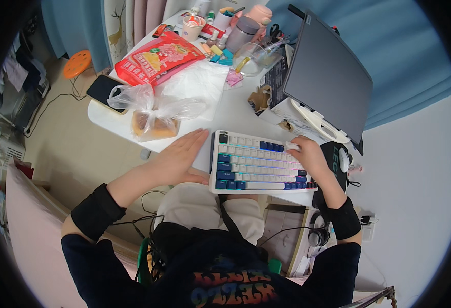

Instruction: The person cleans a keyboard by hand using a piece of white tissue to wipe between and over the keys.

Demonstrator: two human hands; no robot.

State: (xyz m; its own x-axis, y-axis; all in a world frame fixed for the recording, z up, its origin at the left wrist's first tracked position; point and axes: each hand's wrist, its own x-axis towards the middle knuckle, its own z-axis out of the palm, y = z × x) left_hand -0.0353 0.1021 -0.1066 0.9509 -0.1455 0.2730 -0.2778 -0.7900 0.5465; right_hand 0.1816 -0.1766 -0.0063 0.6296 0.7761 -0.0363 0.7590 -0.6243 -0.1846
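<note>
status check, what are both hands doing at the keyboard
Left hand flat on desk, touching keyboard left edge. Right hand pinching small white piece over its right keys. Mouse close beside right hand.

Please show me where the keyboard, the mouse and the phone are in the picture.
keyboard (256,165): head view, middle rows of keys.
mouse (344,159): head view, its white top.
phone (102,89): head view, dark screen.

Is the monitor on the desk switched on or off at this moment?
Off, as far as shows: the monitor screen is uniformly dark grey, with no image or glow, while the keyboard below it glows between its keys.
</note>
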